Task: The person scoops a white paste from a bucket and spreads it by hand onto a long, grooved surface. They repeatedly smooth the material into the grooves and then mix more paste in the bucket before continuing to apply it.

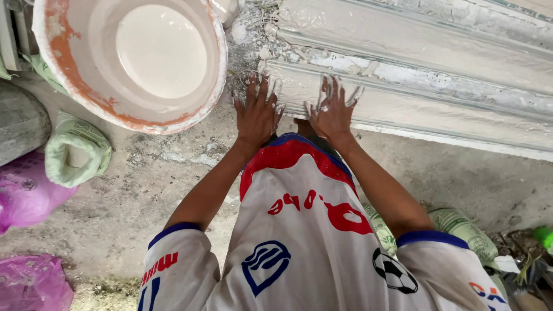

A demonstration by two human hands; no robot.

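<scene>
Two hands, my left hand (256, 115) and right hand (333, 112), press flat, fingers spread, on one plaster moulding (415, 101); one bucket (63, 63) sits left

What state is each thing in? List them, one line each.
Left hand: open, flat on the moulding, smeared white.
Right hand: open, fingers spread, flat on the moulding, smeared white.
Moulding: lying on the ground, coated in wet-looking white plaster.
Bucket: upright, holds white liquid, rim stained orange.
Green sack: rolled open at the top.
Pink bags: crumpled on the ground.
</scene>
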